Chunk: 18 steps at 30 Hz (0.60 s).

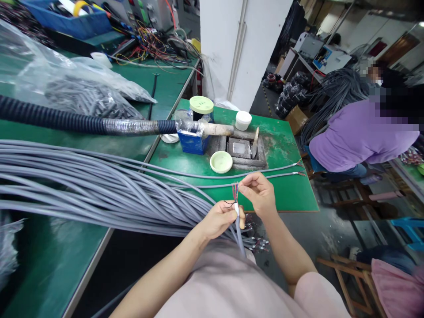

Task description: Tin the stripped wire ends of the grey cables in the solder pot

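Note:
Pinched in my left hand (219,219) is the end of a grey cable (239,232), just at its white sleeve. Thin coloured wires (235,191) fan upward out of the sleeve, and a black one bends to the left. My right hand (260,194) has thumb and forefinger closed together at the tips of these wires; which strand they grip is too small to tell. Behind my hands, two grey cables (271,169) lie on the green table with stripped, splayed ends pointing right. A thick bundle of grey cables (142,190) runs in from the left.
A solder pot (239,149) with a scraper (255,143) is set into the green table (281,141). Around it are a pale green dish (221,162), a white jar (243,120) and a hose (139,126). A person in purple (361,132) sits at right.

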Each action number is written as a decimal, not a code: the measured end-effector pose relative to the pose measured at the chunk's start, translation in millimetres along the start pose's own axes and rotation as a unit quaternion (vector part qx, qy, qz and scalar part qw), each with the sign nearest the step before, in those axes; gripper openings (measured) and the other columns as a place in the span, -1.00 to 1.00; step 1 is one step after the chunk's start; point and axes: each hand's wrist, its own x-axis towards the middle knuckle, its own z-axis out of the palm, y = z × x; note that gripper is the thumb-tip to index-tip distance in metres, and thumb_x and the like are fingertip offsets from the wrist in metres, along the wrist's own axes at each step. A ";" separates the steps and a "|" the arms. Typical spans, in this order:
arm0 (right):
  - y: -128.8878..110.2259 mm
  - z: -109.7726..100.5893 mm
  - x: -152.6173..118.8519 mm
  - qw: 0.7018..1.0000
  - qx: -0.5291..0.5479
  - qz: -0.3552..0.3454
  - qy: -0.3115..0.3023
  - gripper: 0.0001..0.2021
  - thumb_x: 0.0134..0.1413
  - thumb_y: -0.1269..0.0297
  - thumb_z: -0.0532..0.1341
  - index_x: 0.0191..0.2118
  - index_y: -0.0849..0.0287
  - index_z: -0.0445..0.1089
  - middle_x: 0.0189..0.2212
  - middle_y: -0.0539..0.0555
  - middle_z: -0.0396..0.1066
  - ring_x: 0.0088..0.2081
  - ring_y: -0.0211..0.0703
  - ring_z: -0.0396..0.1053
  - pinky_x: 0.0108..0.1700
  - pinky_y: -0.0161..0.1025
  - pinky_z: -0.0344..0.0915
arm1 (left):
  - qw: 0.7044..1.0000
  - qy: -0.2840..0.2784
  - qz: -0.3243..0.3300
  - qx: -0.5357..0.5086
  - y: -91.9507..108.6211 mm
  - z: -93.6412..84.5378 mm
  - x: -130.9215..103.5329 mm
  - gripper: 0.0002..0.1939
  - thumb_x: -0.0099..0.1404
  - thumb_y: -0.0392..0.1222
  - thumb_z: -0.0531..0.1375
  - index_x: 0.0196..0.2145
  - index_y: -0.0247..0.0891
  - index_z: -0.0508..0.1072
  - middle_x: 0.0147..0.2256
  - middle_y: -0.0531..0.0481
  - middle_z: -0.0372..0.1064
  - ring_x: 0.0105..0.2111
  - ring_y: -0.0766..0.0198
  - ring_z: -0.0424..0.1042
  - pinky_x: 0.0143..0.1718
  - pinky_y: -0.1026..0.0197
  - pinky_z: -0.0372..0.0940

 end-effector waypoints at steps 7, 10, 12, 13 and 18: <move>-14.5 2.9 -2.9 0.991 -0.111 -0.078 -0.016 -0.78 0.02 0.40 0.24 -0.18 0.09 0.29 -0.40 -0.04 0.42 -0.35 -0.24 0.40 -0.21 -0.23 0.35 | 1.000 0.017 -0.002 0.025 -0.5 0.6 2.1 -0.58 -0.01 0.09 0.38 -0.44 -0.37 0.51 -0.61 -0.06 0.41 -0.55 0.29 0.35 -0.41 0.24 0.22; -18.9 5.2 -3.7 0.984 -0.153 -0.085 -0.022 -0.73 -0.02 0.40 0.28 -0.16 0.07 0.29 -0.40 -0.04 0.40 -0.33 -0.23 0.39 -0.20 -0.23 0.35 | 0.999 0.021 -0.009 0.028 0.2 2.7 2.7 -0.59 -0.02 0.09 0.39 -0.46 -0.37 0.51 -0.61 -0.05 0.42 -0.58 0.32 0.34 -0.42 0.25 0.23; -20.6 6.4 -3.8 0.980 -0.176 -0.089 -0.022 -0.72 -0.03 0.39 0.29 -0.16 0.07 0.31 -0.40 -0.05 0.39 -0.33 -0.23 0.39 -0.19 -0.23 0.34 | 0.999 0.020 -0.010 0.029 0.5 3.3 2.4 -0.59 -0.04 0.09 0.40 -0.47 -0.37 0.51 -0.60 -0.06 0.42 -0.59 0.32 0.33 -0.42 0.26 0.23; -21.2 6.6 -3.7 0.980 -0.178 -0.089 -0.024 -0.72 -0.03 0.39 0.29 -0.16 0.07 0.31 -0.40 -0.05 0.39 -0.33 -0.23 0.39 -0.20 -0.24 0.34 | 0.999 0.018 -0.009 0.028 0.7 3.2 2.1 -0.59 -0.04 0.08 0.40 -0.46 -0.37 0.51 -0.60 -0.06 0.43 -0.59 0.32 0.33 -0.43 0.26 0.23; -22.0 4.3 -1.7 0.988 -0.134 -0.072 -0.027 -0.77 0.01 0.39 0.27 -0.17 0.09 0.30 -0.41 -0.04 0.41 -0.35 -0.24 0.39 -0.22 -0.23 0.35 | 1.000 0.015 0.004 0.013 1.1 0.8 -0.9 -0.62 -0.01 0.04 0.40 -0.44 -0.38 0.54 -0.60 -0.07 0.43 -0.56 0.31 0.34 -0.43 0.27 0.22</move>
